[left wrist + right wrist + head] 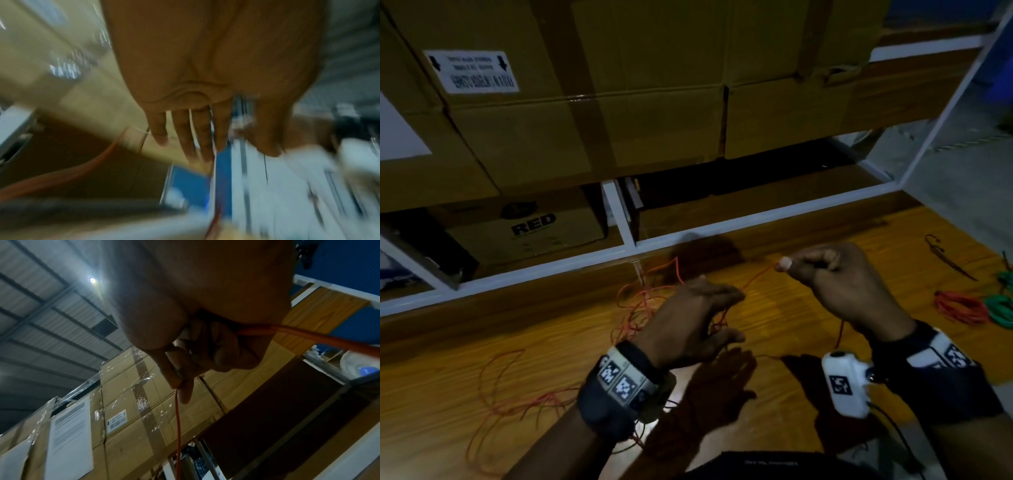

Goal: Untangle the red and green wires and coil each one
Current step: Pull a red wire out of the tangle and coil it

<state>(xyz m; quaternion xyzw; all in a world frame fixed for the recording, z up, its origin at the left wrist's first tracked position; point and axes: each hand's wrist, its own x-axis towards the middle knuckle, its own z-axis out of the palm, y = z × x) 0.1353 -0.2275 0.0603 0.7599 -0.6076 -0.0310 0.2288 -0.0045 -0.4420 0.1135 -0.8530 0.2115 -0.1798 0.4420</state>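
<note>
Red wire (758, 275) pinched by right hand (839, 277); left hand (688, 322) beside it, fingers straight, loops draped over.

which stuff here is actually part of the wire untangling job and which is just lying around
Part of the job:
- red wire, pinched by the right hand
- left hand, open, fingers amid the strands
- coiled red bundle
- coiled green bundle

Just lying about:
- cardboard boxes
- box marked RED
- white shelf frame
- dark hooked piece
</note>
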